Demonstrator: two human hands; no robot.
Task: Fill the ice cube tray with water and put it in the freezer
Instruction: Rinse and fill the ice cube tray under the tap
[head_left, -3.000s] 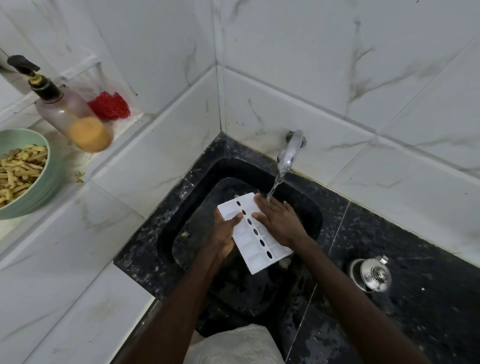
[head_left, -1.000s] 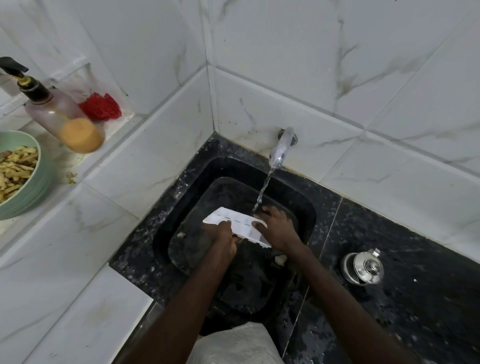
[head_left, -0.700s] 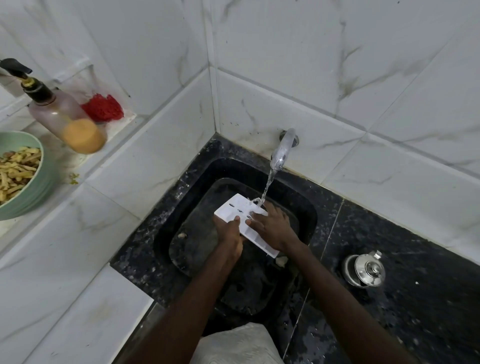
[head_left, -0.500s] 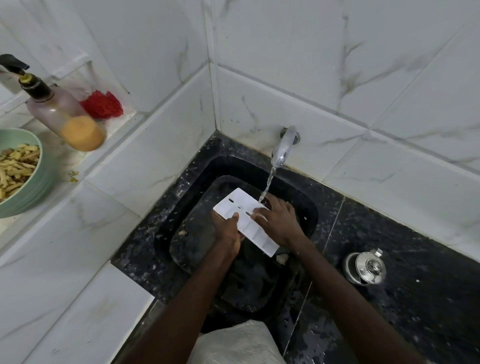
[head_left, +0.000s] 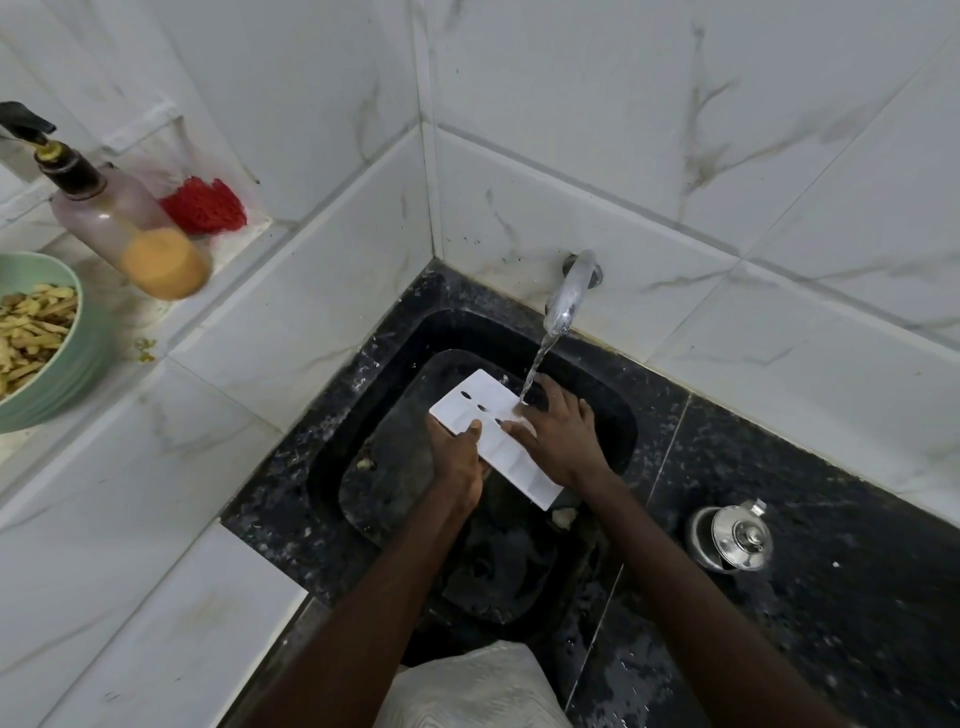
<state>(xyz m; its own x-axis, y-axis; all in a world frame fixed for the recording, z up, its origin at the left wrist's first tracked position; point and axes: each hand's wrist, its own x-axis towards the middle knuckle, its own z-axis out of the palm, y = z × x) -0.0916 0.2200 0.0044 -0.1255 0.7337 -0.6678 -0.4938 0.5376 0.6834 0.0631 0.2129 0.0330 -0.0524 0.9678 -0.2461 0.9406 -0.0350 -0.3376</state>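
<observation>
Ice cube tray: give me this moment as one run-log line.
stage: filling | ice cube tray: over sink, under running tap | left hand: grips left side | right hand: holds right side | freezer: not yet

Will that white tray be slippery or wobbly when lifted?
Probably slippery: water from the tap runs onto the tray. It looks thin, so likely light and maybe bendy. The left hand and right hand both hold it, which should steady it.
</observation>
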